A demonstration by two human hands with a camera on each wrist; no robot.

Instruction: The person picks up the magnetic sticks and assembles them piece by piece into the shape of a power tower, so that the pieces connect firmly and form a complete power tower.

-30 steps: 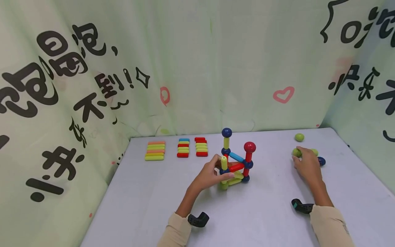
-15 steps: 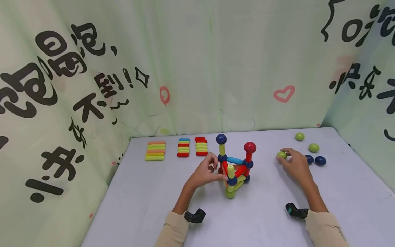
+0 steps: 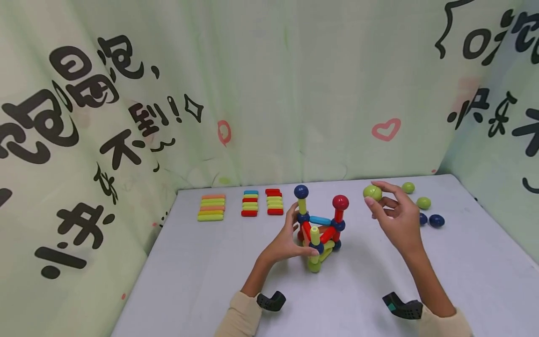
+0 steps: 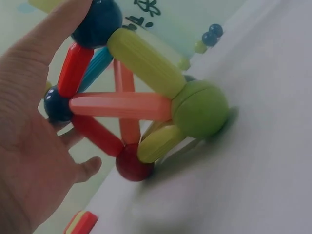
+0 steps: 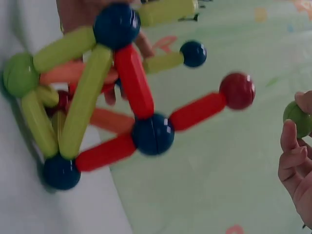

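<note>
A structure of magnetic rods and balls [image 3: 327,235] stands mid-table. Its top carries a blue ball [image 3: 301,191] and a red ball [image 3: 340,202] on upright rods, plus a bare green rod [image 3: 315,235] nearer the front. My left hand [image 3: 283,242] grips its left side. The thumb touches a blue ball [image 4: 97,22] in the left wrist view, while the fingers reach behind the frame. To the right, my right hand [image 3: 400,220] pinches a green ball [image 3: 372,192] between thumb and fingers, raised off the table and apart from the structure. The right wrist view also shows this green ball [image 5: 298,119].
Two green balls [image 3: 424,202] and two blue balls [image 3: 436,221] lie at the back right. Three groups of coloured rods [image 3: 211,207] line the back left. A printed curtain [image 3: 269,93] hangs behind the table [image 3: 202,281].
My right hand has carried the green ball leftward from the loose balls and lifted it. My left hand has turned the structure, bringing its bare green rod nearer the front, and its grip has shifted slightly.
</note>
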